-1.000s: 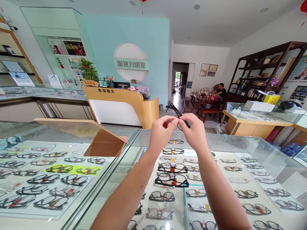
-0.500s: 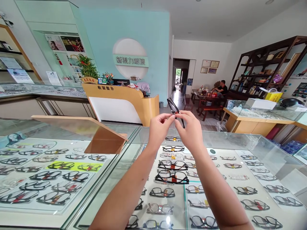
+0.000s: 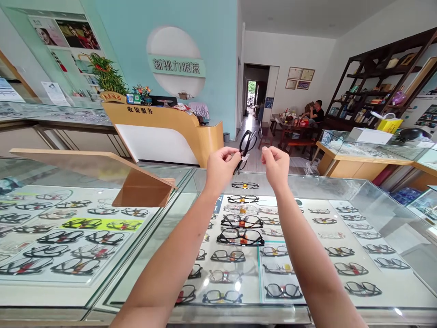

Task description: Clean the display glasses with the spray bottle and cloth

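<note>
My left hand (image 3: 219, 171) pinches a pair of black-framed eyeglasses (image 3: 243, 146) by one side. They are held up on edge above the far side of a glass display case (image 3: 170, 284). To the right, clear of the eyeglasses, is my right hand (image 3: 277, 169), its fingers curled in a pinch. Whether something small is between those fingertips I cannot make out. Below both hands, rows of eyeglasses are laid out, among them a large black pair (image 3: 241, 238) with an orange-red tag at the bridge.
A tilted wooden-framed stand (image 3: 143, 189) rests on the glass at left, above more eyeglasses. Beyond the case are a cashier counter (image 3: 157, 143), another display case (image 3: 362, 157) at right, a dark shelf unit (image 3: 382, 73) and a person (image 3: 318, 113) seated by a table.
My right hand has come off the eyeglasses and moved right. The eyeglasses have turned in my left hand, and the red tag on them no longer shows. The view has tilted down.
</note>
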The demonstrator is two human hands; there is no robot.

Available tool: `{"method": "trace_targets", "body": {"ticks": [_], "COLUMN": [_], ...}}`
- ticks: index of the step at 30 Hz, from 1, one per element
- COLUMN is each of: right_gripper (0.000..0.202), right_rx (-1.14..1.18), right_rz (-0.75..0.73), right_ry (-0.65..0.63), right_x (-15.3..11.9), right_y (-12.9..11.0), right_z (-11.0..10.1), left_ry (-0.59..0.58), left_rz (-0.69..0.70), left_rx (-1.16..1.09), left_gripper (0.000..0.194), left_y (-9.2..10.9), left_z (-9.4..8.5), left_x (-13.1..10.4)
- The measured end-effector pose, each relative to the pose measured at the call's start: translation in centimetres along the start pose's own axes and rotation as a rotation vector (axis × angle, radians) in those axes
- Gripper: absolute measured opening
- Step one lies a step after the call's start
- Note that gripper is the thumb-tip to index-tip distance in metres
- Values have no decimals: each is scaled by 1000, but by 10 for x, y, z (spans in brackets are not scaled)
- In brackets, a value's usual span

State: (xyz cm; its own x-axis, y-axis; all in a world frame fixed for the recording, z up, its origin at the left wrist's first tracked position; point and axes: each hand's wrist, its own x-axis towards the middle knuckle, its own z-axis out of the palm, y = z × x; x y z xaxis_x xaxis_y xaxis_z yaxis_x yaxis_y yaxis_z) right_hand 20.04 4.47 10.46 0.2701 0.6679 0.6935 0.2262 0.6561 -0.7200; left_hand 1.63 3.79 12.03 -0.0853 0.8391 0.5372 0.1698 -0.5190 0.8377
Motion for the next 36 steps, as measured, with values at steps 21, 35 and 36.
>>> {"method": "trace_targets", "body": {"ticks": [21, 35, 36], "right_gripper": [62, 62, 62], "right_rx": [785, 809, 804], "right_rz": [885, 906, 907], "right_ry": [5, -15, -17], "right_x": [-24, -25, -25], "right_y": [202, 198, 198], "right_z": [-78, -76, -76], "left_ry": [-696, -729, -731], "left_rz": [116, 80, 93], "left_rx": [1089, 1111, 1105], "left_gripper": [31, 29, 32], "left_y": [-114, -137, -138], "left_z": [34, 34, 34], "left_x": [-2, -7, -7]}}
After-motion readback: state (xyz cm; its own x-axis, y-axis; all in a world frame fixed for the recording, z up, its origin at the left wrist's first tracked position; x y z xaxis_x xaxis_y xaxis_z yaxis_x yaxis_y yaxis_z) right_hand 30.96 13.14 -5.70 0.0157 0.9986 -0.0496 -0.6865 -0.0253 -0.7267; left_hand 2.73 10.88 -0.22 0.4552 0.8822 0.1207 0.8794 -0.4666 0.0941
